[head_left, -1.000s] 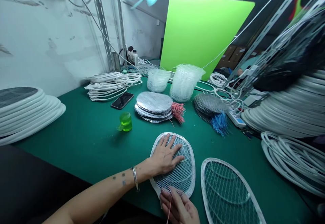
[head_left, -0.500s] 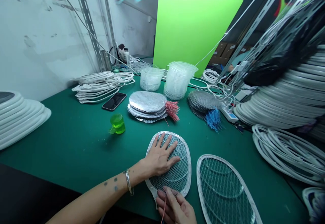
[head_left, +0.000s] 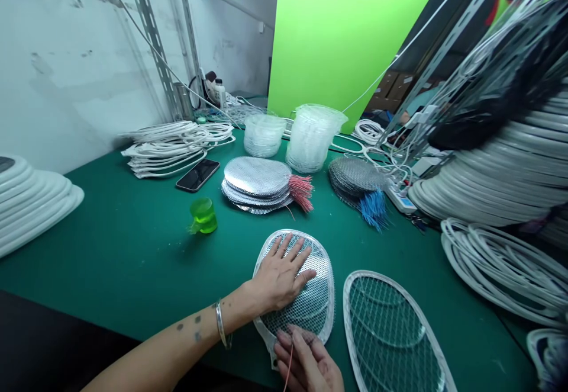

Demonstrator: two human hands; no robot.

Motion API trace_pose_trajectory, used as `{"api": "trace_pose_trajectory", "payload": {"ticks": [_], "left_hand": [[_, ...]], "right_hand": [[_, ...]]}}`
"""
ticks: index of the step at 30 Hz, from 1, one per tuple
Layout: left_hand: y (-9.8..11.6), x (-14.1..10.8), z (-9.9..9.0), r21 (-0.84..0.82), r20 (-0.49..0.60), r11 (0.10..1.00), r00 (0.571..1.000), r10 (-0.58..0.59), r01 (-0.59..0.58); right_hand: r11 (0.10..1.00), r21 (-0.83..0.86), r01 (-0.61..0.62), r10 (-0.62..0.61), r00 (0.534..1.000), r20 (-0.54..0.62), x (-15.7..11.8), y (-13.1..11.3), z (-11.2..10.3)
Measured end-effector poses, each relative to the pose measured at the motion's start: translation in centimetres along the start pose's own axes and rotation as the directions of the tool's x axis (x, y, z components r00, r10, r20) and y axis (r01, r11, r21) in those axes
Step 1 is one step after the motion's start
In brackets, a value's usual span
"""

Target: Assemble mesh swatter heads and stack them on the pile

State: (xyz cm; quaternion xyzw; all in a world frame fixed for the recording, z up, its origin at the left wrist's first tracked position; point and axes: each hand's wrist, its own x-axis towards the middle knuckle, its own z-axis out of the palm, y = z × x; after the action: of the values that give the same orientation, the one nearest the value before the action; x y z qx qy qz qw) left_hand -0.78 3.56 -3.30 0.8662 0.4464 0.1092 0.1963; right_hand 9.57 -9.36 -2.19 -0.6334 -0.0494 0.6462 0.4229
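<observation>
My left hand (head_left: 280,279) lies flat on the metal mesh of a white-framed fly-swatter racket (head_left: 310,315), fingers spread, a silver bangle on the wrist. My right hand (head_left: 307,361) is at the racket's lower end, pinching a thin pink wire (head_left: 289,366) between its fingers. The hands hide the middle and neck of the racket. To the right, a second mesh racket frame (head_left: 386,333) lies on the green mat (head_left: 133,250), apart from both hands. Beyond my hands sits a stack of silver mesh discs (head_left: 257,177) with red wire tufts.
Nearby are a green translucent cup (head_left: 203,216), a phone (head_left: 197,174), and a darker mesh stack with blue wires (head_left: 357,183). Clear plastic stacks (head_left: 311,138) stand behind. White frames and coils crowd both sides, and a power strip (head_left: 400,198) sits right.
The view has turned slightly, shifting the table contents left and up in the picture. Both hands remain on the racket, and the right hand still pinches the pink wire.
</observation>
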Motion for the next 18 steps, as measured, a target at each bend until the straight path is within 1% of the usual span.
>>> {"api": "trace_pose_trajectory", "payload": {"ticks": [7,10,14,18], "left_hand": [[-0.1,-0.2,0.0,-0.005,0.06,0.999,0.997,-0.05,0.05],[-0.2,-0.1,0.2,-0.019,0.057,0.998,0.997,-0.055,0.056],[-0.2,0.0,0.3,-0.027,0.031,0.999,0.999,-0.033,0.034],[-0.2,0.1,0.5,-0.044,0.03,0.999,0.999,-0.019,0.02]], "right_hand": [[0.999,0.023,-0.037,0.037,0.999,0.014,0.0,0.2,0.4],[0.998,0.052,-0.029,0.029,0.999,0.016,0.3,0.5,0.4],[0.996,0.086,-0.027,0.027,1.0,-0.001,0.9,0.9,0.1],[0.996,0.079,-0.042,0.042,0.999,-0.004,1.3,1.2,-0.2]]}}
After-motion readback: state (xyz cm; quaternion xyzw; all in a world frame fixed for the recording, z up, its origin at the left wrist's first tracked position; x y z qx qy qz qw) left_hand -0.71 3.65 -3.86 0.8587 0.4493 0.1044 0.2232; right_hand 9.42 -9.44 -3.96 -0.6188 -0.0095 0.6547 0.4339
